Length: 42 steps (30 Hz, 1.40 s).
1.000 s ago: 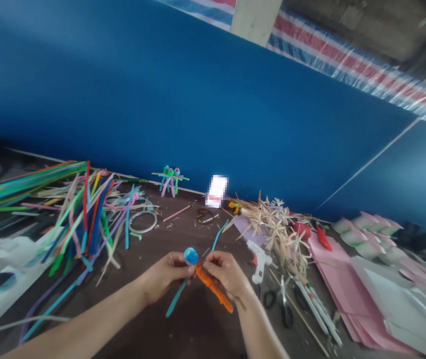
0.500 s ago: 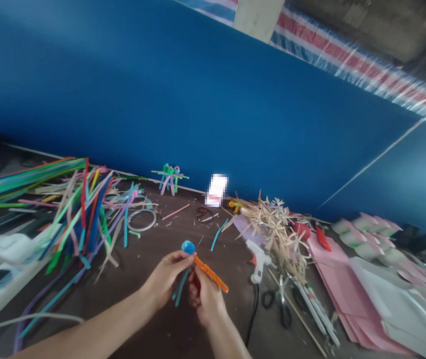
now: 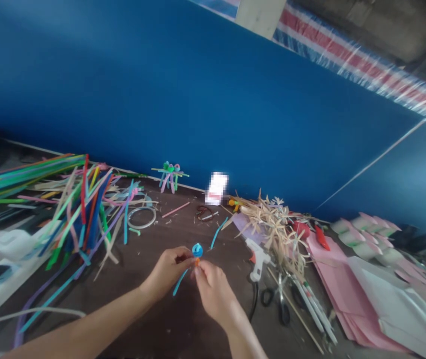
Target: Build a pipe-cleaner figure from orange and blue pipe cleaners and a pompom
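A small blue coiled pipe-cleaner head [image 3: 197,250] stands up between my two hands. Just below it a short bit of orange pipe cleaner [image 3: 197,261] shows; the rest of the orange piece is hidden. My left hand [image 3: 170,273] pinches the blue piece from the left, and a blue pipe-cleaner tail [image 3: 180,282] hangs down between the hands. From the right, my right hand [image 3: 213,289] has its thumb and fingers closed on the orange pipe cleaner, right under the coil.
Colourful pipe cleaners [image 3: 85,214] are heaped at left beside a white power strip [image 3: 7,294]. A silver wire ring [image 3: 141,218] and a finished pipe-cleaner figure [image 3: 170,177] lie farther back. At right are a glue gun [image 3: 258,259], scissors [image 3: 282,299], straw-coloured flowers [image 3: 276,224] and pink sheets [image 3: 342,289].
The orange pipe cleaner, which stuck out to the right past my right hand, is now mostly hidden at the blue coil. My right hand has turned and moved up beside it.
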Available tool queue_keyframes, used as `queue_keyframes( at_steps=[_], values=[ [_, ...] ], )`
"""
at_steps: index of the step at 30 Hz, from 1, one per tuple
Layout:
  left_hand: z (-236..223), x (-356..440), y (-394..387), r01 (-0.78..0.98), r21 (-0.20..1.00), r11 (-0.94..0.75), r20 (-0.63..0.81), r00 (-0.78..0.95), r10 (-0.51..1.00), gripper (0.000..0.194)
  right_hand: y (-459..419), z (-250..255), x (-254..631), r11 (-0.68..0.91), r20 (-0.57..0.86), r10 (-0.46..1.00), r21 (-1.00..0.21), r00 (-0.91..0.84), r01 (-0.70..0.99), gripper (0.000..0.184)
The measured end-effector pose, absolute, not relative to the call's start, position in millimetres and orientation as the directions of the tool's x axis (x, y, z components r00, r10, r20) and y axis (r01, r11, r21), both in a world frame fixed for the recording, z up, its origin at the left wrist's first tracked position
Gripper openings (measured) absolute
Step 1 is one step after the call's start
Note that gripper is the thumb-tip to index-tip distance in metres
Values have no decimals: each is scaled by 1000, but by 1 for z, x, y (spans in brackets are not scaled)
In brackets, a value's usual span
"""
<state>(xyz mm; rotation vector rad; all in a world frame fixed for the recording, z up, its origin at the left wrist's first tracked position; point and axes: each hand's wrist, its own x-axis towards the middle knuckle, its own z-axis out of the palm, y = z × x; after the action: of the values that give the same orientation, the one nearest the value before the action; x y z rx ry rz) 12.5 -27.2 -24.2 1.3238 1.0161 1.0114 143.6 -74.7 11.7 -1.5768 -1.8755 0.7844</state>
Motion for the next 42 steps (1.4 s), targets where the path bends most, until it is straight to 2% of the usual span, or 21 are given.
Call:
queue_keyframes(
  at_steps=[5,9,11,14,17,19,24,32,34,36,39,41,42],
  values=[
    [-13,7,-26,-65,983,174,-139,361,922,17,-66,19,158,167,118,986,-787,-120,594,25],
    [-9,1,-24,-107,913,394,-294,498,816,18,-60,14,165,129,95,991,-847,-93,515,21],
    [-9,-1,-24,-130,852,508,-362,554,749,19,-57,12,166,101,56,992,-900,-117,424,19],
    [-10,0,-26,-246,753,610,-378,597,708,18,-51,5,164,-4,-34,989,-980,-145,201,22],
    [-13,5,-28,-370,686,627,-353,584,731,18,-47,-4,155,-106,-105,990,-994,-90,-12,30],
    [-14,9,-29,-439,676,592,-332,536,776,18,-47,-10,149,-136,-135,991,-988,-11,-80,34],
    [-15,15,-32,-532,686,496,-303,411,860,20,-50,-19,140,-251,-262,964,-953,42,-166,36],
    [-18,21,-35,-532,675,511,-347,382,857,23,-54,-26,133,-454,-470,882,-836,-27,-307,33],
    [-19,22,-36,-512,689,513,-355,379,855,23,-56,-28,130,-509,-521,853,-813,-38,-282,35],
    [-21,23,-35,-503,721,476,-353,324,878,25,-58,-29,126,-476,-486,874,-857,4,-197,33],
    [-27,23,-32,-448,823,350,-315,154,936,25,-65,-28,121,-198,-187,978,-971,96,133,26],
    [-29,23,-31,-340,901,269,-260,72,963,22,-70,-23,121,-9,14,998,-910,53,414,21],
    [-29,23,-30,-275,932,235,-228,56,972,20,-72,-19,121,45,60,998,-845,13,532,21]
  ],
)
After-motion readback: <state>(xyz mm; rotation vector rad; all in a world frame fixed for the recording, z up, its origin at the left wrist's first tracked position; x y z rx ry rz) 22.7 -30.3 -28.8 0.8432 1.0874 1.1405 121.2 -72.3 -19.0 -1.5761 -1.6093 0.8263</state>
